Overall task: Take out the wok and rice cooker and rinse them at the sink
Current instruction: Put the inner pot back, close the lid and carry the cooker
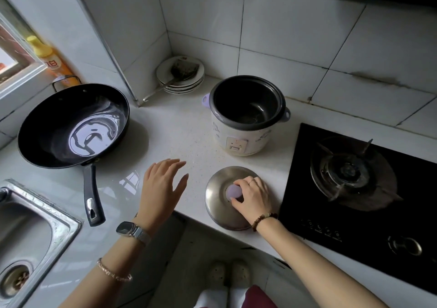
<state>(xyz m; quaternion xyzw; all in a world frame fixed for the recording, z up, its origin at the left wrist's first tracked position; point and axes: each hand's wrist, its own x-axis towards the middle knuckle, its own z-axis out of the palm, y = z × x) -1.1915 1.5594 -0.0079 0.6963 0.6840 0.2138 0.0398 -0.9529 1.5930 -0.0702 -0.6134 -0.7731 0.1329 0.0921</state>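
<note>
A black wok [73,124] sits on the white counter at the left, its handle [92,194] pointing toward me. The white rice cooker [246,116] stands uncovered at the back centre, with a dark inner pot in it. Its steel lid [217,203] lies on the counter near the front edge. My right hand [254,197] grips the lid's pale purple knob [233,191]. My left hand [163,184] hovers over the counter between wok and lid, fingers spread, holding nothing. The steel sink [63,227] is at the lower left.
A black gas hob [307,213] fills the right side, close beside the lid. A stack of plates [183,86] with a spatula [182,70] rests in the back corner. A yellow detergent bottle [50,58] stands on the window ledge behind the wok.
</note>
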